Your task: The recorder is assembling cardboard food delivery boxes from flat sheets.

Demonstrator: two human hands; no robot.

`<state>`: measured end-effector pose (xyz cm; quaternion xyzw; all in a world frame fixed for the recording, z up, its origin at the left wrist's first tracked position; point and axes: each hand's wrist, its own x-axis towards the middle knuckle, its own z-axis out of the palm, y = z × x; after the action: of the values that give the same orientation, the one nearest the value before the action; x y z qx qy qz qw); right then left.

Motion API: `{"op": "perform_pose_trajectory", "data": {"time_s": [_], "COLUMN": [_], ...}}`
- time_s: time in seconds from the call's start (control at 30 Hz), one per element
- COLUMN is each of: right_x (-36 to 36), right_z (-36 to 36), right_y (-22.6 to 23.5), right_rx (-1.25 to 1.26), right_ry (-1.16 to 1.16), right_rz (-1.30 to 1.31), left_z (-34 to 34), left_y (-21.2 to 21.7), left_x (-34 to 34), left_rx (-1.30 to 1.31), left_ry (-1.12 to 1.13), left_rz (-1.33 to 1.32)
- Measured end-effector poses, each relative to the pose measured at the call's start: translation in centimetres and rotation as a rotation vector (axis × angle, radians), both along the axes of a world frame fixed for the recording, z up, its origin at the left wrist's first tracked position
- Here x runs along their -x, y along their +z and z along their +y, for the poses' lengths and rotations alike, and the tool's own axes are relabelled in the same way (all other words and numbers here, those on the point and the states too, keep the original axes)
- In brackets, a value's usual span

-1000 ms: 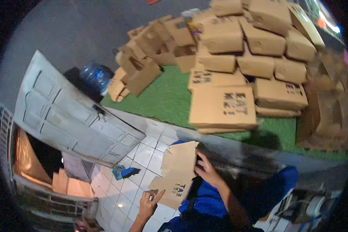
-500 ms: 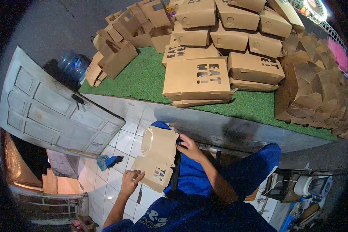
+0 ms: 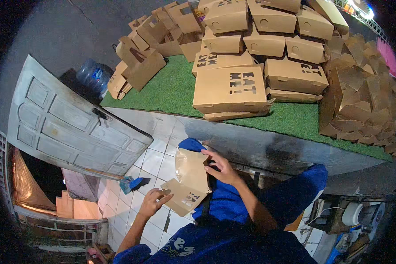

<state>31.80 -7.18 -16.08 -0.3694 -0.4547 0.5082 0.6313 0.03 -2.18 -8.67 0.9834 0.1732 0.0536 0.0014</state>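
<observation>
A brown cardboard food box (image 3: 193, 169) lies opened out on my lap, its lid half with cut-out lettering tilted toward me. My right hand (image 3: 222, 168) grips the box's right side wall, with thumb and forefinger spread along its edge. At the lid's left edge is my left hand (image 3: 155, 202), its fingers apart and the fingertips over the cardboard. It is loosely bent and does not close around anything.
Ahead, a ledge with green artificial turf (image 3: 163, 92) carries stacked closed boxes (image 3: 229, 90), paper carrier bags (image 3: 141, 61) and nested opened boxes (image 3: 352, 92). A white panelled door (image 3: 75, 121) stands left, near a water bottle (image 3: 92, 75) and a blue brush (image 3: 138, 182).
The lid half has tilted up and folded toward the base. My left hand has shifted off the lid's face to its edge; my right hand has moved up along the side wall.
</observation>
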Motion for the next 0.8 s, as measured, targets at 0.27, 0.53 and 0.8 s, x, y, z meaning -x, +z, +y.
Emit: {"op": "perform_pose_trajectory", "data": {"time_s": [0.27,0.53,0.8], "right_x": [-1.0,-1.2,-1.4], "right_z": [0.8,0.5,-0.6], "right_y": [-1.2,-0.9,2.9], "right_rx": [-0.193,-0.101,-0.208], "right_ry": [-0.072,-0.187,-0.301], "right_rz": [-0.312,-0.42,-0.518], "left_z": [-0.3,-0.3,2.0], "left_y": [-0.3,-0.3,5.4], "left_x": [0.6,1.3,-2.3], "left_rx": [0.067,0.113,0.72], "left_ry": [0.047,0.049,0.266], "left_rz": [-0.051,0.052,0.551]}}
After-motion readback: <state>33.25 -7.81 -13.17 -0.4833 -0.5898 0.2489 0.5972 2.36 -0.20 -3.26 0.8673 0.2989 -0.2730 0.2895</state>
